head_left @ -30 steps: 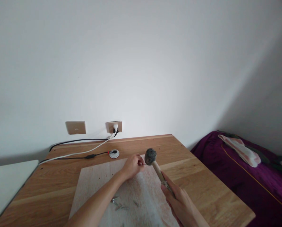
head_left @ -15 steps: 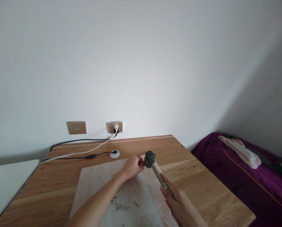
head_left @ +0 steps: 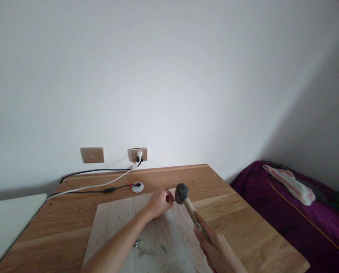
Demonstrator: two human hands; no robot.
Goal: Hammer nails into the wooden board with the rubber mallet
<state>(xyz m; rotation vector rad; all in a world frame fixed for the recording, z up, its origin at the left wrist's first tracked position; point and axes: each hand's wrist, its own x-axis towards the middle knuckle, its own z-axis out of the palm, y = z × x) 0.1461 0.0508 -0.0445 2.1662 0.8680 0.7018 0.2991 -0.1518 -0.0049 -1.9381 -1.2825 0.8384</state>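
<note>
Rising beyond the board [head_left: 109,223], a pale wall [head_left: 169,94] fills the upper view. Under the board spreads a wooden tabletop [head_left: 243,227]; well to its right is a purple cover [head_left: 271,216], and to its left a white panel [head_left: 13,218]. The board itself is whitish and lies flat. A striped cloth [head_left: 291,184] rests far off to its right, on the cover. Both hands are at the board, apart from each other. The right hand [head_left: 216,244], by its right side, is clamped around the handle of a mallet [head_left: 182,194], whose dark head is over the board's far right corner. The left hand [head_left: 159,203], near that corner, has its fingertips drawn together just beside the mallet head; anything pinched there is too small to tell. Beyond the board's far edge are a socket [head_left: 134,155] and a white disc [head_left: 138,187]. Loose metal pieces [head_left: 164,248] lie on the board's nearer part, dark specks [head_left: 128,214] on its farther left.
</note>
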